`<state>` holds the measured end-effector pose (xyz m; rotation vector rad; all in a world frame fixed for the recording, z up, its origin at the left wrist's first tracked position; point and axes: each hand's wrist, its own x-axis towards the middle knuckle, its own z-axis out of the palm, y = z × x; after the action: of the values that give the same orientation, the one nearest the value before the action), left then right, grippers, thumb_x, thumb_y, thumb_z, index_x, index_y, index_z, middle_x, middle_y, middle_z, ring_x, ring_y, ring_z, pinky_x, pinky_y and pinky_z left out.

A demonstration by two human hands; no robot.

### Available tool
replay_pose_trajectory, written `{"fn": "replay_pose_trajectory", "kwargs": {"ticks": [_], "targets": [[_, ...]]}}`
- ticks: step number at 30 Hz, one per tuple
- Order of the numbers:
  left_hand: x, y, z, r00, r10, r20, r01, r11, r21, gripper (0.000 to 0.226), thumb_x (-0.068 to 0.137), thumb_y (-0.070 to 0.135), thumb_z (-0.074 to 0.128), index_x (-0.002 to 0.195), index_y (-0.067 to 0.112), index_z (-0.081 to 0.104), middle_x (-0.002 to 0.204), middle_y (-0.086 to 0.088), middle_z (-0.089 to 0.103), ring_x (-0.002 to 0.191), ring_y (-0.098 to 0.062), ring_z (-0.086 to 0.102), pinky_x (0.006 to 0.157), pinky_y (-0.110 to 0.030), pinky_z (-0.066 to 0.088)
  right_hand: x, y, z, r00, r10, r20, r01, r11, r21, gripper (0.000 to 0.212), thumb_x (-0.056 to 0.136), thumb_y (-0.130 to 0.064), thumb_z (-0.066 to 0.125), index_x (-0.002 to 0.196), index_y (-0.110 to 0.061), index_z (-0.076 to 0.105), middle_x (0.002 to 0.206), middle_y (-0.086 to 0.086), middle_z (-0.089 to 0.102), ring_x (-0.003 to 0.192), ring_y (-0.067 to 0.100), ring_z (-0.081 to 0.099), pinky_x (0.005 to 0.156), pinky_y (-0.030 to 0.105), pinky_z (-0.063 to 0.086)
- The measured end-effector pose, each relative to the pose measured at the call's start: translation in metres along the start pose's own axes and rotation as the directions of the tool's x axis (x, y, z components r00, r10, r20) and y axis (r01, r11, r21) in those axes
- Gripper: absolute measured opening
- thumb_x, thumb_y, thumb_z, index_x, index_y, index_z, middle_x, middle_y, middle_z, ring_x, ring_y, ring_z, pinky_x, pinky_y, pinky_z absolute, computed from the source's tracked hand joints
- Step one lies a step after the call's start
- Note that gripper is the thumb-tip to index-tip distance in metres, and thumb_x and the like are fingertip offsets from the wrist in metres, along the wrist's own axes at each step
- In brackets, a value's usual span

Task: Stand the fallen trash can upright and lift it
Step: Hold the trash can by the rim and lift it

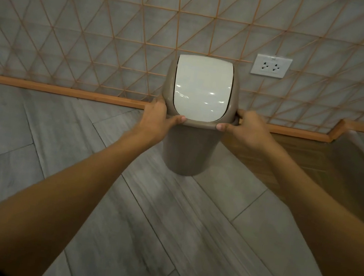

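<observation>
The trash can (190, 149) is a taupe plastic bin with a white swing lid (201, 89). It stands upright in the middle of the view, close to the wall. My left hand (159, 117) grips the left side of its rim, thumb on the front edge. My right hand (246, 129) grips the right side of the rim the same way. Whether its base touches the floor I cannot tell.
Grey plank floor (163, 229) spreads in front of the can. Behind it rises a grey wall with an orange lattice (97, 32), an orange baseboard (66, 91) and a white double socket (271, 66). A wooden floor strip (290, 157) and a step lie right.
</observation>
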<state>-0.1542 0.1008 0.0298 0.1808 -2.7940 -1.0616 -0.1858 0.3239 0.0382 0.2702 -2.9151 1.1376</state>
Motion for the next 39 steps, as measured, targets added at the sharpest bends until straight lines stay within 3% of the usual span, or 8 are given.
{"fn": "replay_pose_trajectory", "kwargs": {"ticks": [4, 9, 16, 22, 26, 34, 39], "targets": [[0.012, 0.008, 0.011, 0.995, -0.022, -0.093, 0.026, 0.999, 0.039, 0.067, 0.087, 0.036, 0.065, 0.132, -0.007, 0.041, 0.135, -0.023, 0.047, 0.124, -0.035, 0.045, 0.101, -0.042, 0.041, 0.019, -0.005, 0.01, 0.994, 0.048, -0.096, -0.051, 0.998, -0.028, 0.036, 0.08, -0.03, 0.073, 0.098, -0.001, 0.065, 0.087, 0.008, 0.059, 0.074, 0.018, 0.05, 0.049, 0.017, 0.033], [0.029, 0.014, 0.019, 0.983, -0.019, -0.181, 0.037, 0.995, 0.096, 0.054, 0.093, 0.029, 0.057, 0.13, -0.006, 0.04, 0.131, -0.022, 0.042, 0.114, -0.035, 0.051, 0.096, -0.037, 0.043, 0.045, -0.012, 0.022, 0.983, 0.108, -0.147, -0.106, 0.994, 0.022, 0.039, 0.082, -0.029, 0.072, 0.103, 0.003, 0.063, 0.108, 0.017, 0.064, 0.087, 0.024, 0.055, 0.07, 0.026, 0.039], [0.058, 0.004, 0.023, 0.995, -0.014, -0.099, 0.024, 0.995, 0.096, 0.055, 0.096, 0.019, 0.053, 0.142, -0.002, 0.031, 0.144, -0.021, 0.036, 0.13, -0.035, 0.041, 0.106, -0.042, 0.037, 0.071, -0.021, 0.031, 0.967, 0.143, -0.212, -0.145, 0.989, 0.006, 0.04, 0.085, -0.025, 0.069, 0.106, 0.007, 0.061, 0.113, 0.023, 0.063, 0.101, 0.035, 0.061, 0.074, 0.03, 0.045], [0.069, -0.002, 0.021, 0.996, -0.014, 0.087, -0.005, 0.975, 0.223, 0.08, 0.097, 0.024, 0.052, 0.151, 0.001, -0.002, 0.162, -0.015, -0.001, 0.148, -0.031, 0.007, 0.119, -0.041, 0.014, 0.073, -0.028, 0.035, 0.938, 0.146, -0.315, -0.147, 0.989, 0.02, 0.036, 0.086, -0.022, 0.068, 0.107, 0.007, 0.058, 0.113, 0.021, 0.059, 0.099, 0.035, 0.06, 0.082, 0.042, 0.054], [0.077, -0.004, 0.012, 0.983, -0.032, 0.18, -0.02, 0.959, 0.283, 0.086, 0.096, 0.024, 0.053, 0.15, 0.001, -0.01, 0.161, -0.014, -0.011, 0.148, -0.032, 0.003, 0.121, -0.04, 0.012, 0.073, -0.033, 0.037, 0.939, 0.141, -0.313, -0.156, 0.987, -0.023, 0.041, 0.09, -0.022, 0.064, 0.117, 0.008, 0.055, 0.122, 0.023, 0.053, 0.107, 0.037, 0.058, 0.086, 0.042, 0.051], [0.082, -0.005, 0.006, 0.976, -0.03, 0.217, -0.034, 0.958, 0.283, 0.093, 0.093, 0.022, 0.059, 0.151, 0.006, -0.012, 0.161, -0.013, -0.013, 0.147, -0.035, 0.008, 0.119, -0.042, 0.018, 0.073, -0.038, 0.029, 0.956, 0.176, -0.237, -0.204, 0.974, -0.1, 0.04, 0.094, -0.011, 0.054, 0.129, 0.006, 0.046, 0.134, 0.023, 0.048, 0.118, 0.038, 0.052, 0.093, 0.04, 0.047], [0.077, -0.004, -0.003, 0.988, 0.084, 0.132, -0.111, 0.97, 0.217, 0.084, 0.092, 0.022, 0.058, 0.153, 0.014, 0.001, 0.161, -0.016, 0.008, 0.143, -0.039, 0.022, 0.115, -0.052, 0.027, 0.063, -0.045, 0.026, 0.956, 0.139, -0.259, -0.185, 0.969, -0.162, 0.047, 0.088, -0.003, 0.05, 0.133, 0.0, 0.037, 0.135, 0.022, 0.042, 0.12, 0.042, 0.046, 0.1, 0.052, 0.042]]}}
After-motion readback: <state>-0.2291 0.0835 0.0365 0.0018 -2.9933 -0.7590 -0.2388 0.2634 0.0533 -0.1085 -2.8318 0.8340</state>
